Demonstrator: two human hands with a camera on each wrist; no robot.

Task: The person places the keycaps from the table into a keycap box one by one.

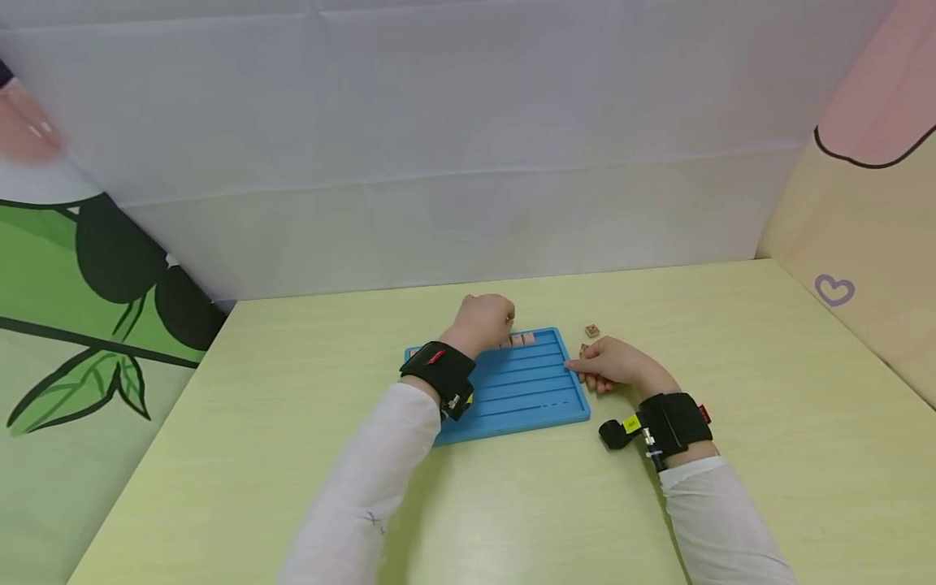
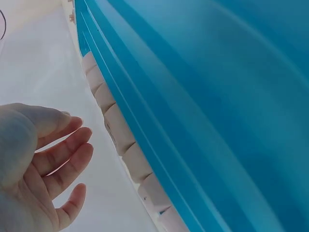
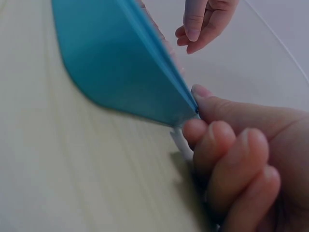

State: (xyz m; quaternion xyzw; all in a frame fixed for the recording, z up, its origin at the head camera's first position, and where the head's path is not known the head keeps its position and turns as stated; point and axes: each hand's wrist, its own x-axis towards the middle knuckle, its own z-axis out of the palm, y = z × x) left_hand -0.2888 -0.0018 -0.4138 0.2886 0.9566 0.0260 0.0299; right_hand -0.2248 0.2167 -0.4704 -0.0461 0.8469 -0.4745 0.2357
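A blue grooved tray (image 1: pixel 519 382) lies slightly turned on the table, a row of small wooden tiles (image 1: pixel 522 340) along its far groove. My left hand (image 1: pixel 483 317) is over the far edge beside that row. In the left wrist view the left hand (image 2: pixel 53 159) has loosely bent fingers with nothing between them, apart from the tiles (image 2: pixel 118 128). At the tray's right edge, my right hand (image 1: pixel 610 363) pinches the rim between thumb and forefinger. The right wrist view shows this right hand (image 3: pixel 236 159) at the tray's edge, other fingers curled below.
A loose wooden tile (image 1: pixel 592 331) lies on the table (image 1: pixel 695 341) beyond the right hand, and another piece (image 1: pixel 583 349) shows beside its fingers. A white sheet wall (image 1: pixel 468 227) rises behind the table; painted panels (image 1: pixel 863 268) flank it. Both wrists wear black camera straps (image 1: pixel 676 422).
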